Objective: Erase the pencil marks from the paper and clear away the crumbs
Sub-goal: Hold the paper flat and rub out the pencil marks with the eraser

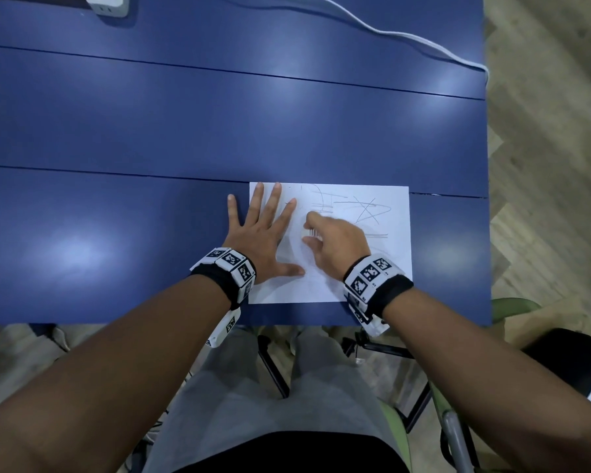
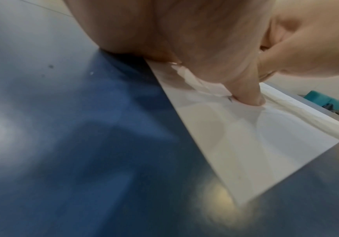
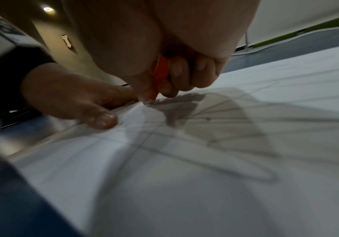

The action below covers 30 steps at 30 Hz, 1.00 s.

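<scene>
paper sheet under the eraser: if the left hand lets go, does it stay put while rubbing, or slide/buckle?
Likely slides: the paper is a single loose sheet on a smooth, glossy blue table. Likely buckles too, being thin and floppy, which may be why the left hand presses flat on it. The right hand pinches the eraser, so rubbing force is concentrated.

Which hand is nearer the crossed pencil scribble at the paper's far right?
Right. The right hand, gripping the eraser, sits mid-sheet just left of the scribble. The left hand lies flat across the paper's left edge, farther away.
</scene>
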{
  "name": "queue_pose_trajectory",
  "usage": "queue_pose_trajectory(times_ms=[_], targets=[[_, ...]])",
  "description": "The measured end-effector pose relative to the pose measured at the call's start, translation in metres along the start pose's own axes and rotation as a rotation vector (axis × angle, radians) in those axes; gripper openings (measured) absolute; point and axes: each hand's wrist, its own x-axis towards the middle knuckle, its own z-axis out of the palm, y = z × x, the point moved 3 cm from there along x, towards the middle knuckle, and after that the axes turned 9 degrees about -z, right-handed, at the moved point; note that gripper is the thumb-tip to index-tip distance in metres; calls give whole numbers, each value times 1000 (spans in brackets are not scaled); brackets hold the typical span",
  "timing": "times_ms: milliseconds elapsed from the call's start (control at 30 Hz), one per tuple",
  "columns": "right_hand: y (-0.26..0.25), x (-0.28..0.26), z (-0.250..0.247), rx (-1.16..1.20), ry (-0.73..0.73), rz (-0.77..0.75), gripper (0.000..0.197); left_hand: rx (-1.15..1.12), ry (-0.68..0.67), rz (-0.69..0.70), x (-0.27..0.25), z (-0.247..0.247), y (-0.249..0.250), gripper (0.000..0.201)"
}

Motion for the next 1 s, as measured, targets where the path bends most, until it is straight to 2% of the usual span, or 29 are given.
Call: queue_pose_trajectory(times_ms=[100, 267, 433, 567, 733, 900, 1000], targets=[[-2, -7, 4, -10, -43, -35, 17, -10, 0, 0, 0, 0, 1, 127], [5, 1, -2, 28, 58, 58, 15, -11, 2, -1, 2, 1, 0, 127], [2, -7, 1, -3, -24, -24, 18, -6, -1, 0, 1, 2, 0, 127], [8, 4, -6, 9, 47, 56, 16, -16, 3, -1, 2, 0, 0, 128], [-4, -12, 6, -11, -40, -27, 17, -9, -7, -1, 0, 0, 1, 127], [1, -1, -3, 38, 40, 62, 15, 0, -9, -2, 1, -1, 1, 127], [-12, -12, 8, 10, -78, -9, 18, 5, -16, -5, 0, 1, 2, 127]])
